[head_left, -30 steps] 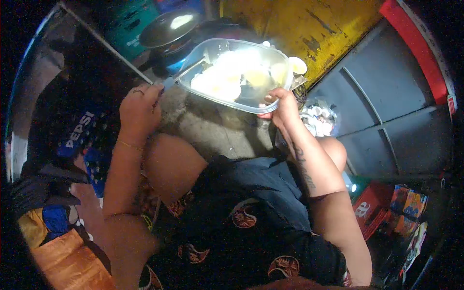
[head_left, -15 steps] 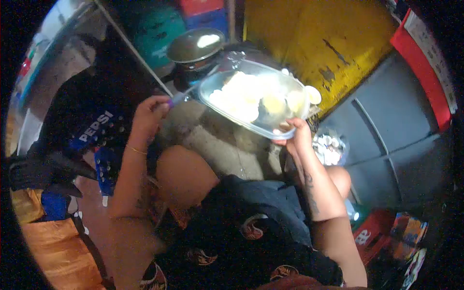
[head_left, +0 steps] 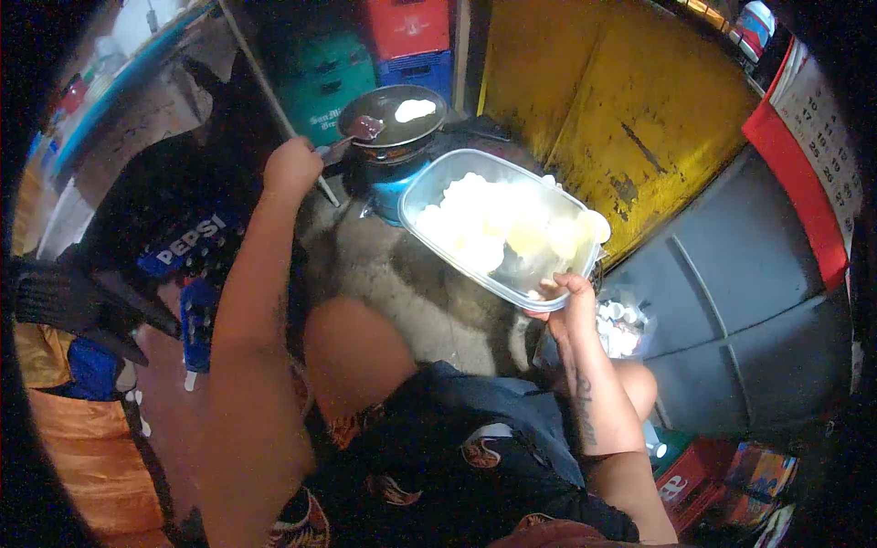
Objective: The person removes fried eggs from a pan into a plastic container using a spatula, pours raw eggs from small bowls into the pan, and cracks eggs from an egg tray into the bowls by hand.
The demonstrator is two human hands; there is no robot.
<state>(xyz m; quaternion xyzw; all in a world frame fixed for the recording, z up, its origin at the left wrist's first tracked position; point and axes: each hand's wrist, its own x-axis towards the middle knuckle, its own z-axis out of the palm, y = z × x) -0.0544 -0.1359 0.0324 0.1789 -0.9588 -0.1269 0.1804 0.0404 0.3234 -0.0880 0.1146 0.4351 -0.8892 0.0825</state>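
Note:
My right hand (head_left: 568, 294) grips the near right corner of a clear plastic container (head_left: 454, 262), tilted over the floor. Inside it lie several pale white and yellowish rounded pieces (head_left: 475, 219), partly washed out by glare. My left hand (head_left: 294, 166) is closed round the handle of a utensil, whose dark reddish flat end (head_left: 367, 127) is at the left side of a round pan (head_left: 393, 137). One white piece (head_left: 415, 110) lies in the pan. The pan sits on a stove with a blue side (head_left: 391, 196).
Green (head_left: 327, 84), red (head_left: 408, 26) and blue crates stand behind the pan. A yellow panel (head_left: 594, 100) and grey doors (head_left: 703, 292) are at the right. A clear bag of white items (head_left: 623, 329) is beside my right forearm. A black PEPSI chair (head_left: 192, 239) is at left.
My left hand has moved the utensil from the container's left edge up to the pan. The camera view has shifted, so the container and pan appear lower and farther right.

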